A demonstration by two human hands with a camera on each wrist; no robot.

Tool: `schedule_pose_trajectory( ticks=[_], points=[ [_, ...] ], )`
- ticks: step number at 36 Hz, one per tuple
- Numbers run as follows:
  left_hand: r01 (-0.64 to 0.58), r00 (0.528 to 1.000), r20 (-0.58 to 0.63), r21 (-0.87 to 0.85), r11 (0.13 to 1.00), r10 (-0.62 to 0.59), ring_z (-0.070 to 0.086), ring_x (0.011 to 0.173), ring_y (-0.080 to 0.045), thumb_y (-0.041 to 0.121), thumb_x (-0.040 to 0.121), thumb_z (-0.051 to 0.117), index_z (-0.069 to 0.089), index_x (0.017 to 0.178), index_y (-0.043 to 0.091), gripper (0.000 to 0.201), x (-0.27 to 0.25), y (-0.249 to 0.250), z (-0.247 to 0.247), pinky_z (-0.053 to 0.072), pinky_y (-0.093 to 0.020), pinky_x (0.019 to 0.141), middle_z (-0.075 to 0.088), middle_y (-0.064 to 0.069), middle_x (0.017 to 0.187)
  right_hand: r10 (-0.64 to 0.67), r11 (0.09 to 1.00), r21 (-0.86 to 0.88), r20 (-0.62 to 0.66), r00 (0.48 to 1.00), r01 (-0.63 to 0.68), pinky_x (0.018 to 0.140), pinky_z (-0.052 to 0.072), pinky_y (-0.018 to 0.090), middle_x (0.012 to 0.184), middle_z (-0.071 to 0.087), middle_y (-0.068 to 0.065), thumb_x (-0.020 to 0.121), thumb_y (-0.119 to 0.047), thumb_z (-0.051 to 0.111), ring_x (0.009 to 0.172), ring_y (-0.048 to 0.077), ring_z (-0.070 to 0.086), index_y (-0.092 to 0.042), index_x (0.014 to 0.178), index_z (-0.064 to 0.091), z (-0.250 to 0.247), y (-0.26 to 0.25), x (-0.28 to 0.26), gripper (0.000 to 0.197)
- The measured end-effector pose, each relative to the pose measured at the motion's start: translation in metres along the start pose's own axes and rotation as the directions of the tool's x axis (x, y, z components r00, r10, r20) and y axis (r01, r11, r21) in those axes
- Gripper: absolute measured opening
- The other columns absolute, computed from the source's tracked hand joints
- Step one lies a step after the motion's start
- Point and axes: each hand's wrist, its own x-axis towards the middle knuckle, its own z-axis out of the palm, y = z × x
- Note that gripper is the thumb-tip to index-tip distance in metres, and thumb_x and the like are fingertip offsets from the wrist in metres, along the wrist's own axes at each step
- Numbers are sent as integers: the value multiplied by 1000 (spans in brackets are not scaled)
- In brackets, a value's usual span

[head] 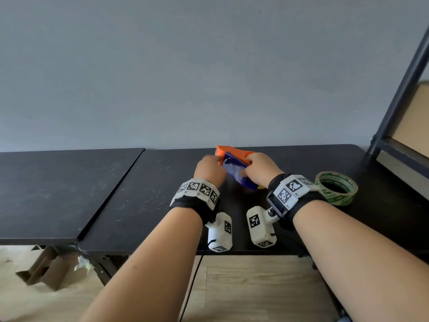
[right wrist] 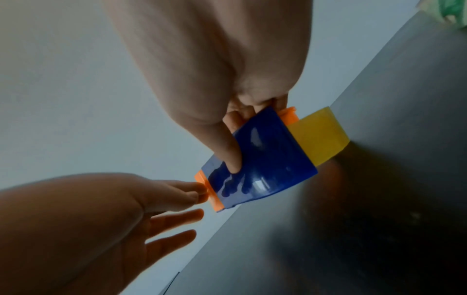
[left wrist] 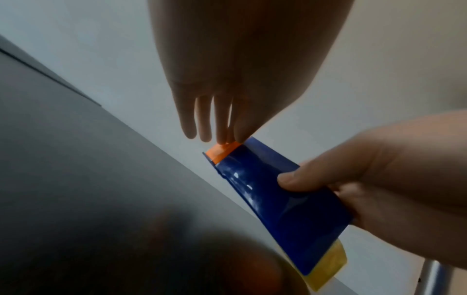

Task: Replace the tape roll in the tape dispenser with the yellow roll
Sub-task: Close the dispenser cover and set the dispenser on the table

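Observation:
The tape dispenser [head: 234, 167], blue with an orange frame, is held tilted just above the black table [head: 144, 198] near the wall. The yellow roll [right wrist: 319, 135] sits in its lower end and sticks out below the blue cover [left wrist: 285, 201]. My right hand [head: 247, 168] grips the blue body, thumb [right wrist: 231, 151] flat on the cover and fingers behind. My left hand [head: 214, 160] pinches the orange tip [left wrist: 222, 152] of the dispenser between thumb and forefinger, with the other fingers [right wrist: 177, 219] stretched out.
A clear tape roll with green print [head: 336, 188] lies flat on the table to the right of my right wrist. A dark metal shelf rack [head: 399, 94] stands at the far right. A second black tabletop [head: 58, 194] adjoins on the left; cardboard [head: 46, 268] lies on the floor below.

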Motion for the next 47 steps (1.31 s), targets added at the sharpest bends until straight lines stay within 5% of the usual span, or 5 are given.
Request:
schedule_pose_trajectory(
  ticks=[4,23,28,33,47],
  points=[
    [34,998,56,-8,999,-33,61,114,-34,5,93,41,63,127,14,41,2,-9,7,46,-36,96,65,-16,124,18,994,-108,-13,1000,-19,72,42,32,69,52,-1,77,-13,65,82,29,58,-24,60,43,9,2,9,30],
    [56,977,196,128,990,-81,50,130,-31,5,96,41,46,144,14,49,9,-16,4,41,-41,109,51,-13,144,-7,974,-226,21,1000,12,75,38,30,99,57,5,85,-23,70,92,26,56,-12,100,53,21,6,19,25],
    [56,981,177,148,987,-83,51,131,-29,6,94,43,49,141,11,48,3,-21,1,40,-38,109,52,-11,144,-12,999,-53,-66,998,8,107,43,39,147,47,10,86,-13,61,133,29,48,-15,146,40,11,13,14,64],
    [26,985,166,124,992,-46,63,109,-32,5,90,46,68,114,6,32,-7,-15,-1,49,-35,88,68,-13,111,18,997,75,-130,991,-8,104,41,34,148,47,9,88,-3,50,134,26,47,-15,143,45,-4,19,2,57],
    [-91,987,137,39,995,85,56,122,-22,3,94,44,57,135,19,46,-47,46,13,44,-28,100,60,-1,133,195,980,-1,-242,951,-201,103,44,40,143,47,16,89,-11,48,129,34,49,-8,137,49,-38,65,-37,48]
  ],
)
